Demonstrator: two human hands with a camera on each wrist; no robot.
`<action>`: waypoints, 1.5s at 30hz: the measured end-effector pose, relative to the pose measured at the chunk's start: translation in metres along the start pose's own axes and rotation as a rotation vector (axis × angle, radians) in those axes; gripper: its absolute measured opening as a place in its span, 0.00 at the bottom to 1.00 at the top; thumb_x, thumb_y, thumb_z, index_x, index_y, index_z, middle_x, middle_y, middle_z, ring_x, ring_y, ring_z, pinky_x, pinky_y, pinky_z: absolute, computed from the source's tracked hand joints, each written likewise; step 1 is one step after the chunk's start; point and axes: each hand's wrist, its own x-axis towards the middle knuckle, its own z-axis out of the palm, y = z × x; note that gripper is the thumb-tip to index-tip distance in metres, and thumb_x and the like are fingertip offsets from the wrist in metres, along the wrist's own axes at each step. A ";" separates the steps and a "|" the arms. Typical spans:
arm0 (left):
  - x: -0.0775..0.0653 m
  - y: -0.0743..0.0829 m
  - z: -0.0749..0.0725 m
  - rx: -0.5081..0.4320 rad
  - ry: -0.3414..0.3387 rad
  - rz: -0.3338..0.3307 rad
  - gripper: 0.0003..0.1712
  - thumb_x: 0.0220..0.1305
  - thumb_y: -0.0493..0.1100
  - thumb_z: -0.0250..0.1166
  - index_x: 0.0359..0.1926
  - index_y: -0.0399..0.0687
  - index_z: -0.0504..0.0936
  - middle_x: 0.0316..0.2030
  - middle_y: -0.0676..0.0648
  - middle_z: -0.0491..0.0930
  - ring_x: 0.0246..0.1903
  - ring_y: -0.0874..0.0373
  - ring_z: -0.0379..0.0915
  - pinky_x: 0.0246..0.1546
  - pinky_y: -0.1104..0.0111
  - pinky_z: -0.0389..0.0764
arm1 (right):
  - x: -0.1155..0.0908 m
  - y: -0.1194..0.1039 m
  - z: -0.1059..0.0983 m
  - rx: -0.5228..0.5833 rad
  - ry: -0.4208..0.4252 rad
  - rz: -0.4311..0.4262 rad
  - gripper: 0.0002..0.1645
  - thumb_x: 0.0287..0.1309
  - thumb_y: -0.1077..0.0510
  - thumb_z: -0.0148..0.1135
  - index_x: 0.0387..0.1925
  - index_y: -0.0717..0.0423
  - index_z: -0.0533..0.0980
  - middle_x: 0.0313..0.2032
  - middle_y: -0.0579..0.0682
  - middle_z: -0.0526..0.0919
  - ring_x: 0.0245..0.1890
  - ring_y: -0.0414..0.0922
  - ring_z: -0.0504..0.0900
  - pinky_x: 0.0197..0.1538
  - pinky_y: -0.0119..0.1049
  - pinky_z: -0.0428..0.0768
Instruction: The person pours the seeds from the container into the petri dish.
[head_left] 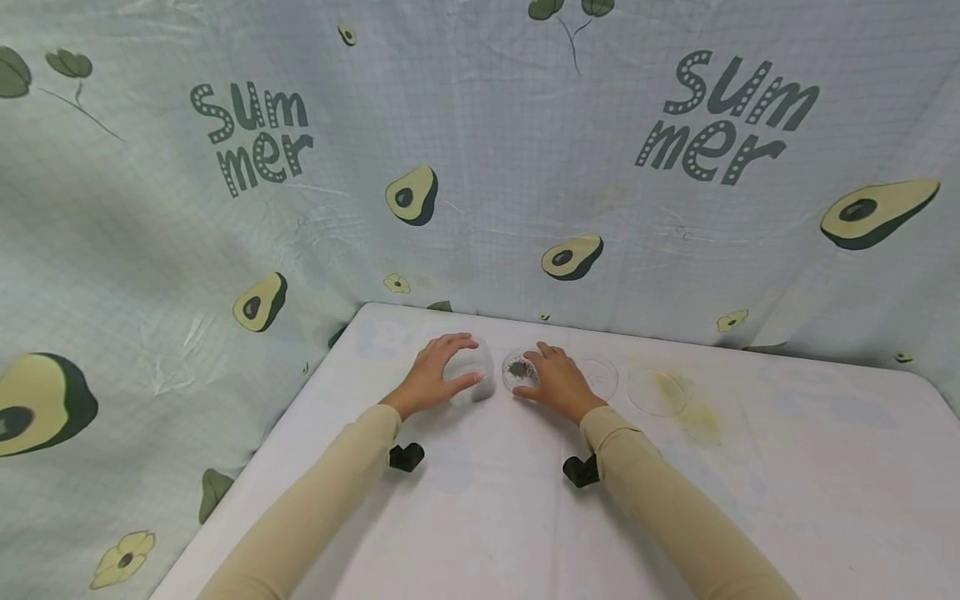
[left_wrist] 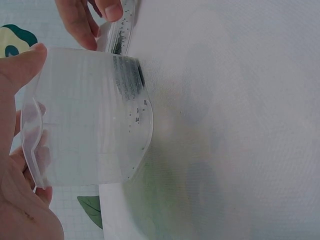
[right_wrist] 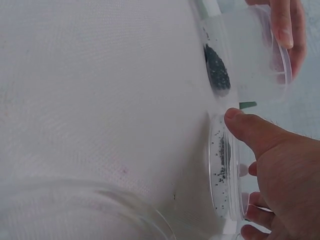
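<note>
My left hand (head_left: 435,373) grips a clear plastic tub (left_wrist: 85,120) by its rim, thumb on one side and fingers on the other. Dark granules (right_wrist: 217,70) lie heaped at one side of the tub's bottom, with a few specks scattered beside them. Just to the right, my right hand (head_left: 558,383) holds a shallow clear petri dish (right_wrist: 214,175) by its edge between thumb and fingers. Inside this dish is a small pile of the same dark granules (head_left: 519,369), loose bits around it. Tub and dish are side by side, low over the white tabletop.
Right of my right hand lie two clear round dishes, one (head_left: 609,392) partly behind the hand and another (head_left: 645,410) farther right. A yellowish stain (head_left: 701,421) marks the white table cover (head_left: 495,517). A printed curtain (head_left: 480,108) hangs behind and left of the table.
</note>
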 end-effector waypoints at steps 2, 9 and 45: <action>0.000 0.001 0.000 -0.002 -0.003 -0.002 0.32 0.63 0.56 0.65 0.65 0.54 0.70 0.69 0.48 0.63 0.71 0.47 0.54 0.70 0.43 0.54 | -0.001 0.000 -0.001 -0.008 0.008 -0.014 0.43 0.51 0.39 0.70 0.63 0.58 0.70 0.68 0.64 0.66 0.68 0.61 0.65 0.70 0.55 0.64; 0.002 0.002 -0.002 0.003 -0.017 -0.007 0.31 0.63 0.57 0.63 0.64 0.54 0.70 0.69 0.49 0.63 0.71 0.48 0.54 0.71 0.46 0.54 | -0.004 -0.001 -0.003 -0.029 0.021 -0.027 0.43 0.52 0.38 0.68 0.63 0.59 0.70 0.67 0.63 0.67 0.67 0.61 0.66 0.70 0.57 0.62; -0.006 -0.006 -0.002 -0.148 -0.020 -0.166 0.59 0.47 0.60 0.75 0.75 0.60 0.52 0.76 0.50 0.46 0.75 0.48 0.43 0.72 0.41 0.49 | -0.019 0.014 -0.016 -0.047 0.079 -0.010 0.45 0.53 0.35 0.66 0.63 0.59 0.69 0.66 0.62 0.68 0.68 0.59 0.65 0.69 0.58 0.62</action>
